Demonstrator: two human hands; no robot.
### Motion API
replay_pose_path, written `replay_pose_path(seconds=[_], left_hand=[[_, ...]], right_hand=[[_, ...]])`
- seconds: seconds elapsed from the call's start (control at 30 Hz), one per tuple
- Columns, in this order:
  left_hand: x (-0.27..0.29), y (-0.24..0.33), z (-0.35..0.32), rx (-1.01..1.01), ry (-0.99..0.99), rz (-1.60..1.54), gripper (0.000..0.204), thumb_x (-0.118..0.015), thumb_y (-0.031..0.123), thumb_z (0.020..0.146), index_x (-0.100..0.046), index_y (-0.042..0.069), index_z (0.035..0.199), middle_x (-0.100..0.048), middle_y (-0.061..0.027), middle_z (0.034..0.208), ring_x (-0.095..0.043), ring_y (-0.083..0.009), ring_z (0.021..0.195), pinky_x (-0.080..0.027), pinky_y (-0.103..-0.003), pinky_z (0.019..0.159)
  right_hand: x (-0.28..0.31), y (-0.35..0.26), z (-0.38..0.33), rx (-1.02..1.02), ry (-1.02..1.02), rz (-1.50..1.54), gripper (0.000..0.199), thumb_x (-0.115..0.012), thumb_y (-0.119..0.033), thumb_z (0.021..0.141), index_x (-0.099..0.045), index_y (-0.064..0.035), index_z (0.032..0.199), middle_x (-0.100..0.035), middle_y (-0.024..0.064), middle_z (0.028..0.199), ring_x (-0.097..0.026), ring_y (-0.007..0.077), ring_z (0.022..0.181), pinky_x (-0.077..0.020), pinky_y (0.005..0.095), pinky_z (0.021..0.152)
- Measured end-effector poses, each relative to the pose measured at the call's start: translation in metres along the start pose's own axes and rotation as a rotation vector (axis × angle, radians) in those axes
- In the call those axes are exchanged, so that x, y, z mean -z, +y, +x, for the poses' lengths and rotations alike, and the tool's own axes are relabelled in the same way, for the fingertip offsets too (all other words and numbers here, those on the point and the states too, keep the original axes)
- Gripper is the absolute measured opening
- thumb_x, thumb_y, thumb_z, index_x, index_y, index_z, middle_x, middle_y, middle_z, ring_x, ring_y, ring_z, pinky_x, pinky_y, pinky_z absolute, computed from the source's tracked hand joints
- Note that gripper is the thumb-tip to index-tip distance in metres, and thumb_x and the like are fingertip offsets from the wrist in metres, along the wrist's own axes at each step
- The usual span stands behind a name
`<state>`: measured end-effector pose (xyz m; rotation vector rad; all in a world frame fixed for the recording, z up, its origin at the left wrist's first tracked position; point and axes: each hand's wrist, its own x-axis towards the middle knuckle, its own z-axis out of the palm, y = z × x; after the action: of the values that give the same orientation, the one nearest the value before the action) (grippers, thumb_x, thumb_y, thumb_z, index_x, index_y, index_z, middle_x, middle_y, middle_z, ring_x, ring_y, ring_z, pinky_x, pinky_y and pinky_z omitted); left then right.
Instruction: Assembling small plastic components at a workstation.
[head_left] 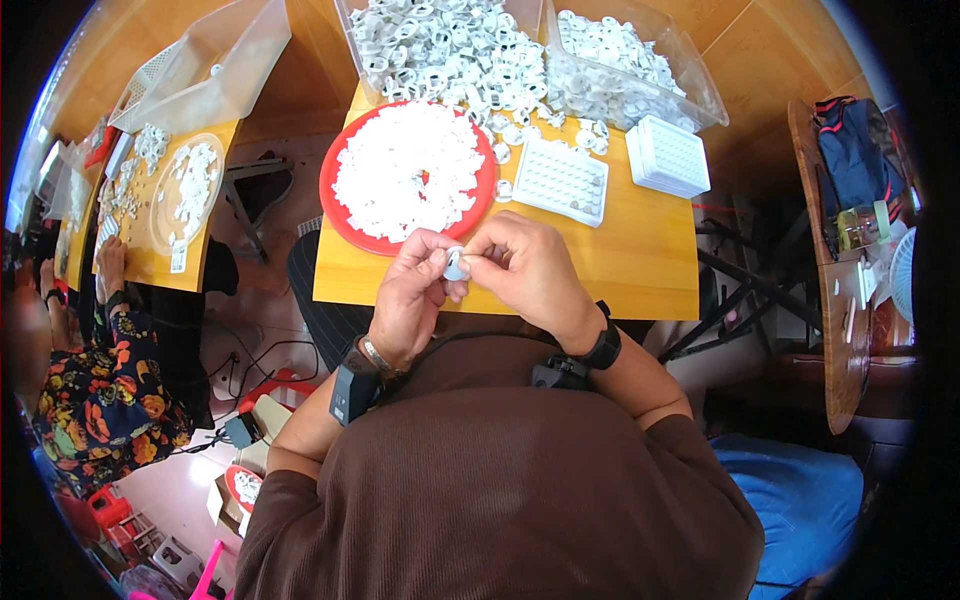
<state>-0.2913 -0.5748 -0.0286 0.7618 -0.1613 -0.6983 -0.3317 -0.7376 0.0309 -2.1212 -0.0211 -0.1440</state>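
Observation:
Close to the table's front edge, my left hand (407, 295) grips a small pale plastic part (456, 267) with a dark spot or opening in it. The fingertips of my right hand (532, 262) are pinched against the same part from the other side; whether they hold a second tiny piece I cannot make out. Just beyond my hands lies a red round tray (331, 200) heaped with small white plastic pieces (400, 165). A white gridded tray (553, 178) with rows of small cavities sits to the right of it, past my right hand.
Two clear bins (712, 92) of white ring-like parts (445, 50) stand at the table's back. Loose parts (502, 153) lie before them. White trays (668, 157) are stacked at right. At left, a co-worker's hand (112, 262) rests by another table (222, 175).

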Motion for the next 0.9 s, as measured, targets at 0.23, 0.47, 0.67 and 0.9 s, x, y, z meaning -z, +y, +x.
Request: replay_pose_path(seconds=[0.23,0.47,0.67,0.9], left_hand=[[-0.004,0.002,0.002,-0.028,0.011,0.121,0.021,-0.048,0.016,0.099,-0.055,0.002,0.112,-0.061,-0.0043,0.090,-0.055,-0.0098,0.075,-0.045,-0.024,0.070],[-0.008,0.004,0.001,-0.056,0.003,0.317,0.025,-0.046,0.003,0.096,-0.054,0.000,0.119,-0.059,-0.0038,0.090,-0.054,-0.0088,0.077,-0.047,-0.024,0.070],[-0.013,0.007,0.000,-0.047,0.005,0.450,0.028,-0.045,-0.001,0.094,-0.053,0.000,0.122,-0.059,-0.0031,0.088,-0.054,-0.0078,0.075,-0.047,-0.022,0.067],[-0.013,0.006,0.005,0.057,0.025,0.398,0.027,-0.046,-0.002,0.094,-0.052,0.000,0.120,-0.061,-0.0042,0.088,-0.056,-0.0089,0.076,-0.047,-0.022,0.066]], right_hand=[[-0.001,-0.003,-0.002,-0.033,0.023,0.239,0.010,-0.065,-0.003,0.083,-0.060,0.0026,0.089,-0.063,0.0110,0.079,-0.067,0.0188,0.072,-0.0521,0.0293,0.060],[-0.001,0.000,-0.002,0.114,0.138,0.032,0.012,-0.066,0.000,0.080,-0.061,0.0015,0.091,-0.063,0.0139,0.085,-0.067,0.0248,0.071,-0.0533,0.0314,0.062],[-0.003,0.007,-0.002,0.074,0.152,0.087,0.010,-0.066,0.002,0.079,-0.059,0.0011,0.087,-0.063,0.0132,0.082,-0.066,0.0262,0.069,-0.0522,0.0327,0.060],[-0.005,0.028,0.001,-0.040,0.098,0.274,0.010,-0.066,0.002,0.079,-0.059,0.0017,0.086,-0.065,0.0115,0.077,-0.065,0.0179,0.066,-0.0502,0.0308,0.058]])
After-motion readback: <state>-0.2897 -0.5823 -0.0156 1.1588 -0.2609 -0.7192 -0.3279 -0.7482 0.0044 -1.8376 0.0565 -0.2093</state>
